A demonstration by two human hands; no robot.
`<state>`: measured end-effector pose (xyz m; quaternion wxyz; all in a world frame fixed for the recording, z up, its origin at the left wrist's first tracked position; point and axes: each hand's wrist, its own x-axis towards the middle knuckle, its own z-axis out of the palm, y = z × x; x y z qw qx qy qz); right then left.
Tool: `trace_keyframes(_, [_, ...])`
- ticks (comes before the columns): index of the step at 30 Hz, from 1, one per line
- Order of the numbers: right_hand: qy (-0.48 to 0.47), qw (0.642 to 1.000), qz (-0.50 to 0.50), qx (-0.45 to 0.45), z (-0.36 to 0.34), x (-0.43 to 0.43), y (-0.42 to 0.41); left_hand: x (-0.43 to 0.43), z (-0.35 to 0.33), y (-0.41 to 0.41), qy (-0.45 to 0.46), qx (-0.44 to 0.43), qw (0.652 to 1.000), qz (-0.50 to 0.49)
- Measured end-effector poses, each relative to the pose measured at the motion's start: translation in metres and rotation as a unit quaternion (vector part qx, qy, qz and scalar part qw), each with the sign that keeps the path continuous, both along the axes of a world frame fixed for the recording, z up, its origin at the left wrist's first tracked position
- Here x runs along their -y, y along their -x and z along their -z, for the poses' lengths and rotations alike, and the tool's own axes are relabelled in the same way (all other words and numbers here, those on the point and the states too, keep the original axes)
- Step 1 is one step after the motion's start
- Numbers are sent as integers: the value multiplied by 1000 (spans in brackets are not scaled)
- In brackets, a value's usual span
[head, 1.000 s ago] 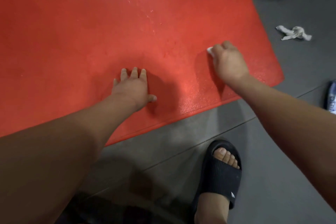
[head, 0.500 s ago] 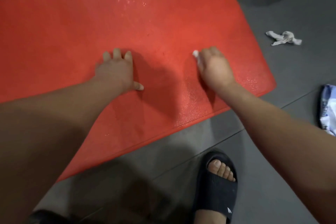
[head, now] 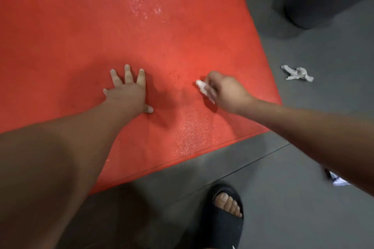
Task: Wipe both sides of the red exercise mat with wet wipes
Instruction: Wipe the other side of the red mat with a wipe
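Red mat (head: pixel 70 36) pinned under flat, spread left hand (head: pixel 127 93); wet wipe (head: pixel 202 87) pinched in curled right hand (head: pixel 228 93). Could slip on wet sheen (head: pixel 192 133), or skip patches.

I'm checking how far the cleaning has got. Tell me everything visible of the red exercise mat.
The red exercise mat lies flat on the grey floor, its right end and near edge in view, its left running out of frame. The surface looks finely textured, perhaps foam, with wet glistening patches at the far middle and by the near edge. The left hand presses flat on it, fingers spread; the right hand holds a white wet wipe against it.
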<state>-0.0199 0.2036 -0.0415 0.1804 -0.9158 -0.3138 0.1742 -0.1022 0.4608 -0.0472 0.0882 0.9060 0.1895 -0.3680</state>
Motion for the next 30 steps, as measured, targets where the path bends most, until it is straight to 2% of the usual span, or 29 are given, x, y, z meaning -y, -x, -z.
trace_keyframes(4, [16, 990, 128, 59, 11, 17, -31, 0, 5, 0, -7, -6, 1000, -2])
trace_keyframes(6, [20, 985, 160, 55, 18, 24, -31, -1, 5, 2, -9, -5, 1000, 2])
trace_keyframes(8, [11, 986, 152, 61, 24, 27, -24, -1, 5, 1, -9, -2, 1000, 5])
trace_keyframes(13, [5, 995, 44, 86, 31, 31, -16, -2, 5, 0, -12, -7, 1000, 6])
trace_keyframes(15, [14, 990, 86, 110, 31, 30, -26, -1, 5, -1, -12, -8, 1000, 9])
trace_keyframes(18, [8, 971, 202, 127, 32, 19, -35, -1, 5, -1, -16, -13, 1000, 9])
trace_keyframes(21, [12, 966, 228, 123, 37, -7, -27, 1, 4, -2, -15, -18, 1000, 7])
trace_keyframes(23, [19, 978, 188, 94, 38, -26, -7, 1, 4, -3, -15, -21, 1000, 6])
trace_keyframes(26, [-30, 997, 11, 65, 35, -41, 39, 0, 6, -1, -18, -15, 1000, 6])
trace_keyframes(28, [-55, 989, -127, 59, 35, -35, 55, 0, 7, -1, -20, -11, 1000, 9])
trace_keyframes(30, [-45, 978, -182, 91, 34, -28, 37, 0, 6, 0, -23, -10, 1000, 11])
